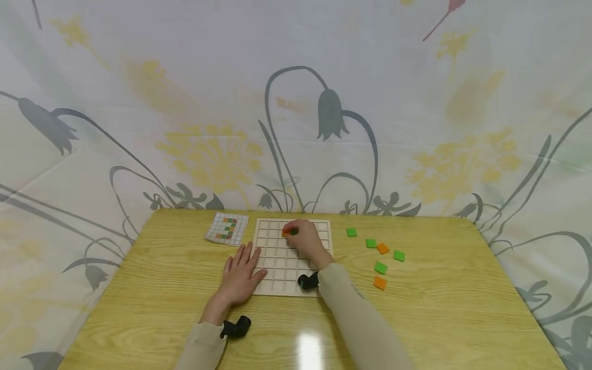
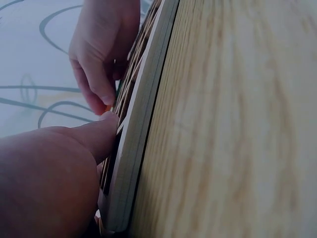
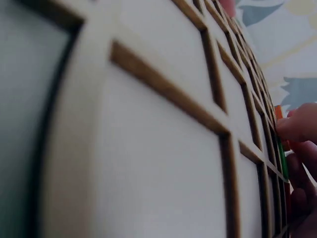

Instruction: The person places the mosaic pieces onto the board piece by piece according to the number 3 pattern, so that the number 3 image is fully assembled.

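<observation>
Pinching an orange tile [image 1: 284, 233] between thumb and fingers of the right hand [image 1: 306, 240], toward the far side of the grid board [image 1: 279, 275], just beside a green tile [image 1: 294, 232]. Resting the left hand [image 1: 238, 277], fingers straight, at the board's left edge, near a printed sheet [image 1: 226, 229] and well apart from loose tiles [image 1: 381, 267] on the tabletop [image 1: 162, 308].

There're 4 loose grn tiles [image 1: 381, 267], 2 loose orng tiles [image 1: 380, 283], min 1 pinched orng tile [image 1: 284, 233] & 1 nearby grn tile [image 1: 294, 232] (exact no hidden), 1 L hand [image 1: 239, 276], 1 R hand [image 1: 305, 240], 1 grid bd [image 1: 277, 271], 1 ptrn card [image 1: 227, 229], 2 blk wrist cams [image 1: 238, 327], 1 tbl [image 1: 162, 288].
</observation>
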A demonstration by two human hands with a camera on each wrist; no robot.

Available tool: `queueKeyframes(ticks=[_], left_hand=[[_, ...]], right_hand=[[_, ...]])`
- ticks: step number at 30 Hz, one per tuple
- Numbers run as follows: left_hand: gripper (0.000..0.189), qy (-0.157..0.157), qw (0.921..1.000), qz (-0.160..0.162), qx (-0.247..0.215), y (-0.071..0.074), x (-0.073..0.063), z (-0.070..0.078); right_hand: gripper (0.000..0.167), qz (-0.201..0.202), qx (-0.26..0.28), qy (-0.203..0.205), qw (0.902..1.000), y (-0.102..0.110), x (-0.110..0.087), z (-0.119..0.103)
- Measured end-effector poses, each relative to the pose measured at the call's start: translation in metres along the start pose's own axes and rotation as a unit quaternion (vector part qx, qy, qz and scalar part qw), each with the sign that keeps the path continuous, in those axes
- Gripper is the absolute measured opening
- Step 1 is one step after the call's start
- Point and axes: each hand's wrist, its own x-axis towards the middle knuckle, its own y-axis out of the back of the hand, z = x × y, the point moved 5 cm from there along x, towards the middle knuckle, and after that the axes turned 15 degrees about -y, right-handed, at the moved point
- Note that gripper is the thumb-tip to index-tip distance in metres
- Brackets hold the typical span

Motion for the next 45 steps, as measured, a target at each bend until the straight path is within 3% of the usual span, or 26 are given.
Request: queueKeyframes(ticks=[8,18,24,35,39,45], left_hand=[[0.064,0.012,0.9998,-0.016,-0.007,-0.003,0.002,-0.002],[0.064,0.018,0.9996,-0.016,-0.016,0.004,0.001,0.005],[0.063,0.015,0.9996,-0.012,-0.020,0.009,0.002,0.010],[0.064,0.014,0.9997,-0.012,-0.015,0.006,0.000,0.006],[0.064,0.018,0.9996,-0.010,-0.020,0.006,0.001,0.006],[0.065,0.015,0.9997,-0.010,-0.018,0.004,0.001,0.006]], right_hand=[[0.011,-0.009,-0.035,0.010,0.9993,-0.005,0.000,0.002],[0.015,-0.021,-0.024,-0.009,0.9994,-0.007,0.001,0.001],[0.015,-0.018,-0.021,0.002,0.9996,-0.006,0.000,0.000],[0.014,-0.013,-0.025,0.015,0.9995,-0.008,-0.001,-0.002],[0.015,-0.023,0.008,-0.003,0.9997,-0.005,-0.001,-0.002],[0.019,-0.021,0.099,-0.048,0.9937,0.013,0.000,0.002]])
